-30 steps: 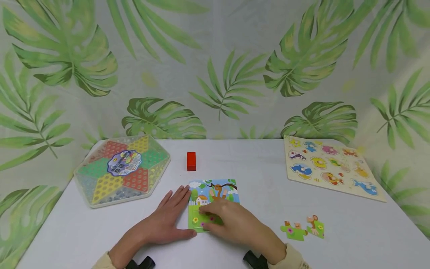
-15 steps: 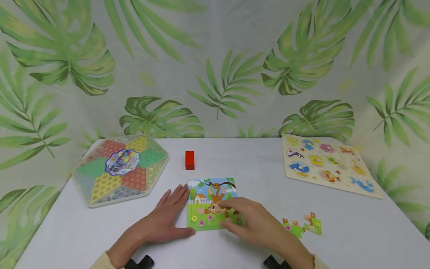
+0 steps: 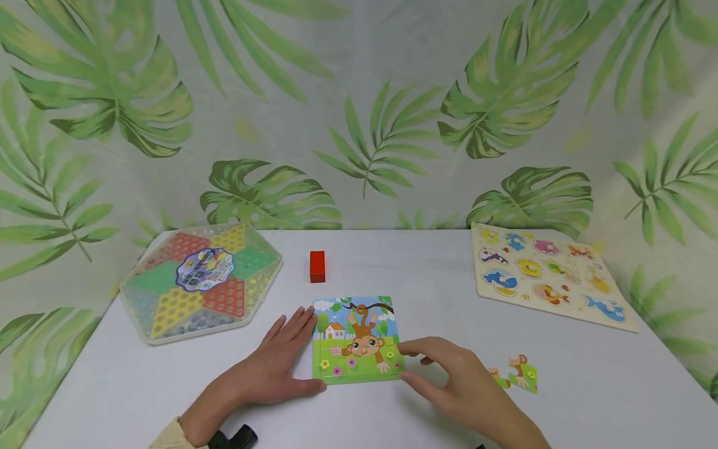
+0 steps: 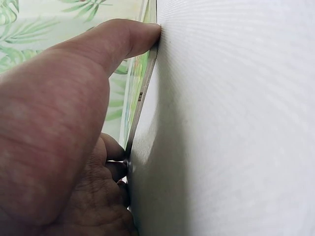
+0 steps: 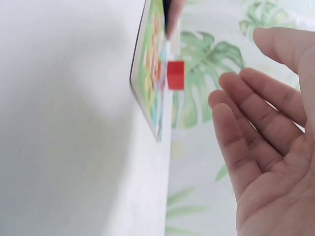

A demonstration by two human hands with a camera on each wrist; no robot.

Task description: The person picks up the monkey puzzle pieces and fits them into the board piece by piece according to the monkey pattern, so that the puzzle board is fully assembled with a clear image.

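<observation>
A square jigsaw puzzle (image 3: 359, 368) with a hanging monkey, a house and flowers lies flat on the white table. The left hand (image 3: 277, 362) rests at its left edge, fingers spread and straight, thumb at the near-left corner. In the left wrist view that thumb (image 4: 118, 42) touches the puzzle's edge. At the right edge hovers the right hand (image 3: 457, 380), its fingers relaxed and nothing between them. The right wrist view has the open palm (image 5: 275, 142) apart from the board. Two loose puzzle pieces lie to the right: one (image 3: 524, 374) shows, the other (image 3: 499, 377) is partly behind the hand.
A red block (image 3: 317, 267) stands behind the puzzle. At the left lies a hexagonal board game (image 3: 224, 293) with coloured triangles under a clear cover. A wooden sea-animal peg puzzle (image 3: 555, 274) lies at the back right. A leaf-print cloth (image 3: 392, 112) hangs behind the table.
The right hand has moved right, off the puzzle's face to beyond its right edge, uncovering the monkey's head and arms. The left hand has stayed at the left edge.
</observation>
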